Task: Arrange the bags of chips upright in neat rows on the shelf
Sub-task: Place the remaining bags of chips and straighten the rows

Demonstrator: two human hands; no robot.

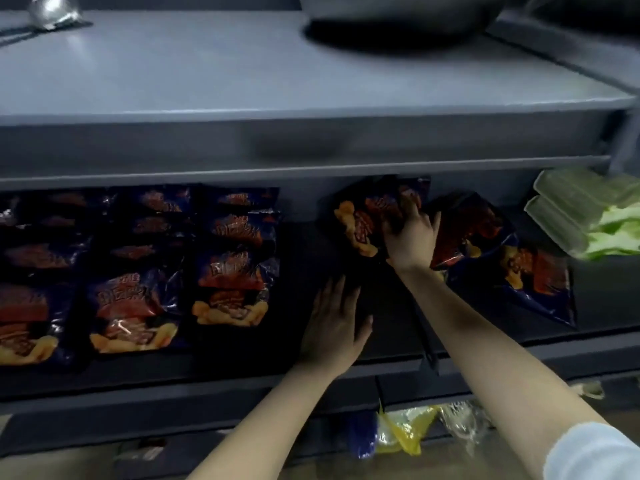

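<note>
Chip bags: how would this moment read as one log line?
right hand gripping chip bag | left hand open, flat on shelf | rows at left | loose bags at right

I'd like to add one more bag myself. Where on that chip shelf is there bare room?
The bare strip lies mid-shelf, between the neat rows of bags and the bag under the right hand; the left hand hovers open at its front. Right of that, loose bags and green packs crowd it.

Shop: grey shelves (311, 140), identical chip bags (232, 271) stocked.
</note>
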